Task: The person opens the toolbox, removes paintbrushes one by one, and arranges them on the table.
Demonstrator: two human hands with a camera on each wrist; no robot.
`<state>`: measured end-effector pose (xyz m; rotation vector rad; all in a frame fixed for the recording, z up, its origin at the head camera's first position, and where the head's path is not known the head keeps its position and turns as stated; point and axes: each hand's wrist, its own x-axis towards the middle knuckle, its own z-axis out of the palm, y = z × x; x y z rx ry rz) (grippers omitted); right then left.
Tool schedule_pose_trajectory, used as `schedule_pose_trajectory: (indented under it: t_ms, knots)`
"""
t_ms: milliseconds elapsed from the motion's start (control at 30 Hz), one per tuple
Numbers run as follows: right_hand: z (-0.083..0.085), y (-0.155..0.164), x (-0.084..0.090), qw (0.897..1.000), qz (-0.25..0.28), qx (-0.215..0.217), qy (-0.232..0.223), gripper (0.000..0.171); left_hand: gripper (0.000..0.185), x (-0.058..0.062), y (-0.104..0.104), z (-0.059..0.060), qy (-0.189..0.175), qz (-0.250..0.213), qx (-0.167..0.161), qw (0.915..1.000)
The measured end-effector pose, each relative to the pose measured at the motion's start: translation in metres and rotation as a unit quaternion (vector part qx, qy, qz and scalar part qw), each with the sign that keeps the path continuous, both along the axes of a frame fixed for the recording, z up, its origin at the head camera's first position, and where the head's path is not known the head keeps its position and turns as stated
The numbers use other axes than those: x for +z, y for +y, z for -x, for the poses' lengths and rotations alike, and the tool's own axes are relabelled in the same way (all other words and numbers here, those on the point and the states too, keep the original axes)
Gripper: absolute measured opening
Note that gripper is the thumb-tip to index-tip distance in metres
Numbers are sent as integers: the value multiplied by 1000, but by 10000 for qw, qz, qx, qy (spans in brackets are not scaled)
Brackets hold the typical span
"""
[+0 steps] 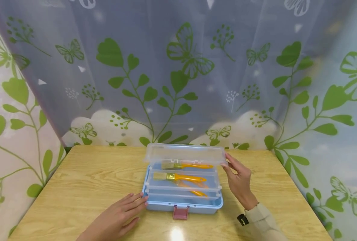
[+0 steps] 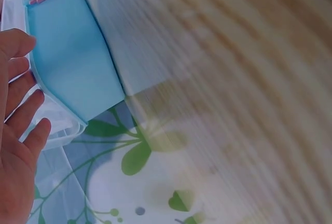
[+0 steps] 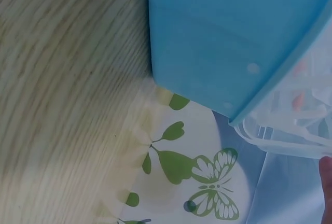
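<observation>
A light blue plastic box (image 1: 158, 207) stands on the table with its clear lid (image 1: 184, 152) raised at the back. Inside, a clear tray (image 1: 163, 189) holds a flat paintbrush (image 1: 190, 178) with an orange handle and pale bristles. Another paintbrush (image 1: 196, 165) lies behind it, partly under the lid. A third orange handle (image 1: 198, 193) shows through the plastic. My right hand (image 1: 238, 175) pinches the lid's right end between thumb and fingers. My left hand (image 1: 121, 211), fingers extended, touches the box's left rim near the front corner.
A pink latch (image 1: 180, 213) hangs down at the box's front. The wooden table (image 1: 103, 167) meets patterned curtains (image 1: 154, 67) at the back and sides. A black band (image 1: 243, 219) is on the right wrist.
</observation>
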<state>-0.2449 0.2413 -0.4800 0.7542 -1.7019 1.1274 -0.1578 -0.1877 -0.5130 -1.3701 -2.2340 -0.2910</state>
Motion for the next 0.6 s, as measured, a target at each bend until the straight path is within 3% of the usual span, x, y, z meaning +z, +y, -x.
schedule_pose_trajectory:
  t_ms: [267,433,600]
  knots:
    - [-8,-16,14,9992,349,-168,128,39,52,-1,-1,-1,-63,-10,-45,10000]
    - [7,-8,1,9990,337,-228,164,46,51,-1,0,-1,-6,14,-18,10000]
    - [12,-6,3,9993,311,-202,95,46,53,0,0,0,-11,58,40,10000]
